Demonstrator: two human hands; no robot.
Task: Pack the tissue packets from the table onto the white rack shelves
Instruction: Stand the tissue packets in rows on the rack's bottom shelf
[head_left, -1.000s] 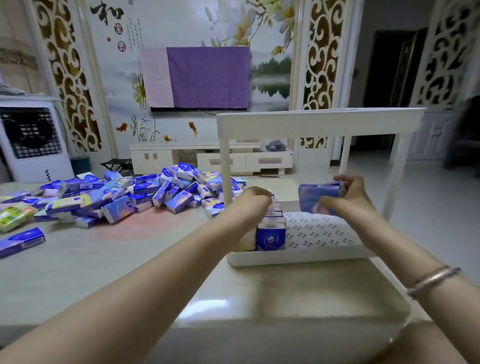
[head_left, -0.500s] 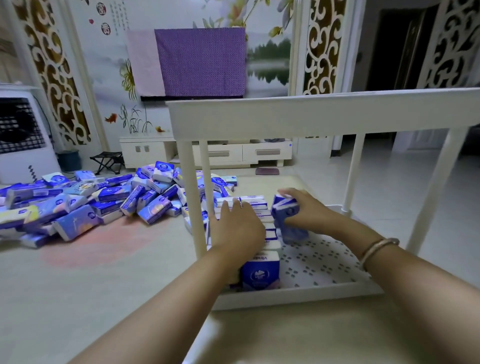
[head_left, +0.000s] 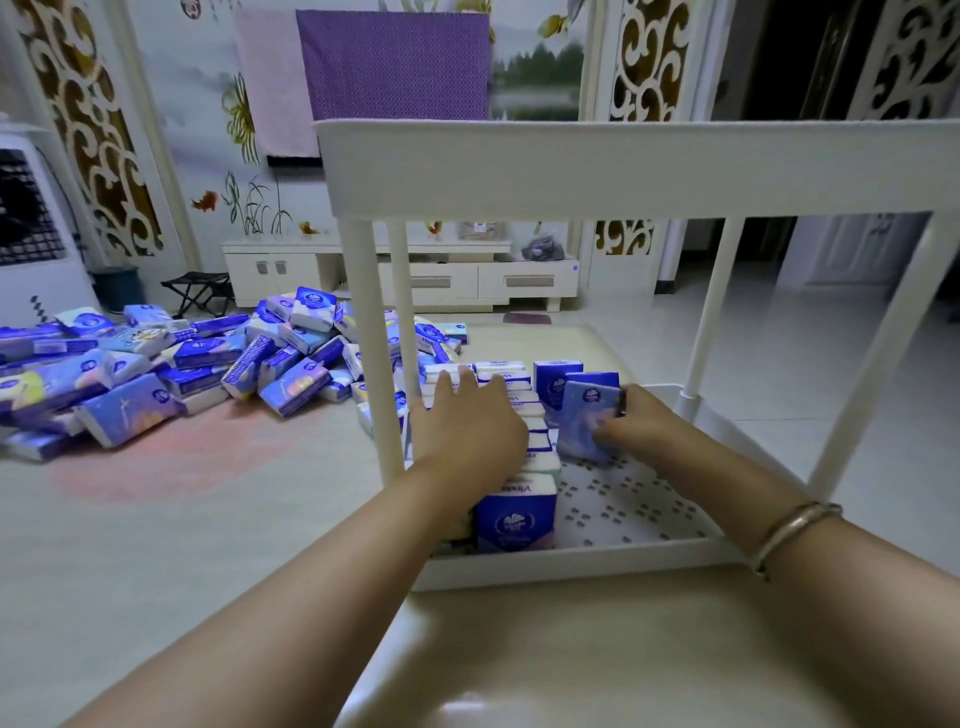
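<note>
Two hands work on the rack's lower shelf (head_left: 649, 512): my left hand (head_left: 467, 431) lies flat on the row (head_left: 522, 467) of upright packets, whose nearest reads "Vinda"; my right hand (head_left: 631, 423) grips a blue packet (head_left: 584, 426) standing beside it. A pile (head_left: 182, 364) lies on the worktop (head_left: 156, 545).

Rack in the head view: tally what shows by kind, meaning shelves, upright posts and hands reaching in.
Shelves: 2, upper shelf, lower shelf
Posts: 4
Hands: 2, left hand on the packet row, right hand gripping a tissue packet
Total: 8
</note>
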